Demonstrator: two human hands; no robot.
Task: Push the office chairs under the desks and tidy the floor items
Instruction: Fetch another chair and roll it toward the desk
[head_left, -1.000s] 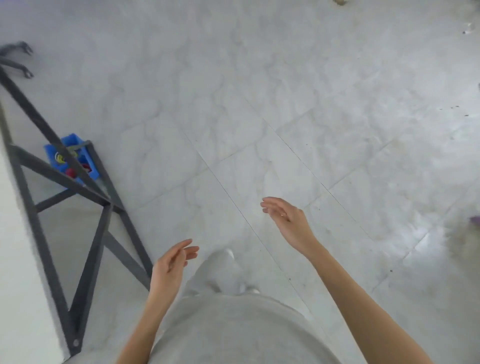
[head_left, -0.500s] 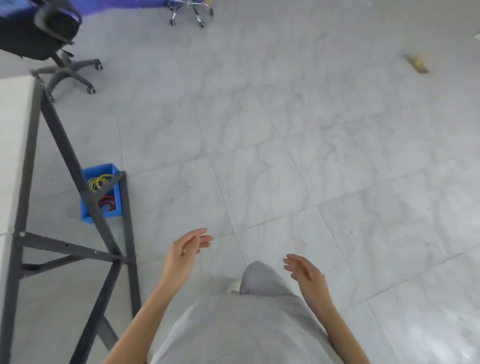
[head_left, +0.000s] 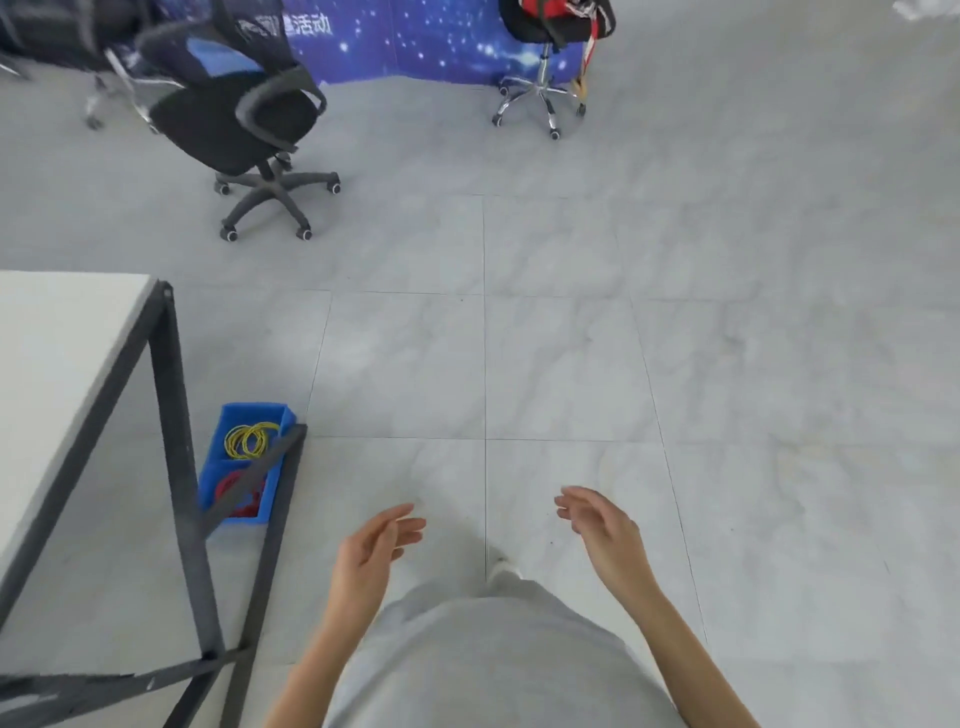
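Observation:
A black mesh office chair (head_left: 228, 119) with armrests stands out on the grey tiled floor at the upper left, away from the white desk (head_left: 57, 353). Farther back, a chrome-based stool (head_left: 545, 98) carries a red and black bag. A blue bin (head_left: 244, 462) holding yellow and red coils sits on the floor by the desk's dark metal legs. My left hand (head_left: 371, 556) and my right hand (head_left: 602, 530) hang low in front of me, both open and holding nothing, well short of the chairs.
A blue starry banner (head_left: 415, 41) runs along the back wall behind the chairs. The desk's slanted black frame (head_left: 176, 447) juts out at the lower left. Another chair base (head_left: 104, 98) shows blurred at the far upper left.
The view has tilted up and turned, bringing the black chair, stool and banner fully into sight. Both hands stay open and low, now closer together in front of me.

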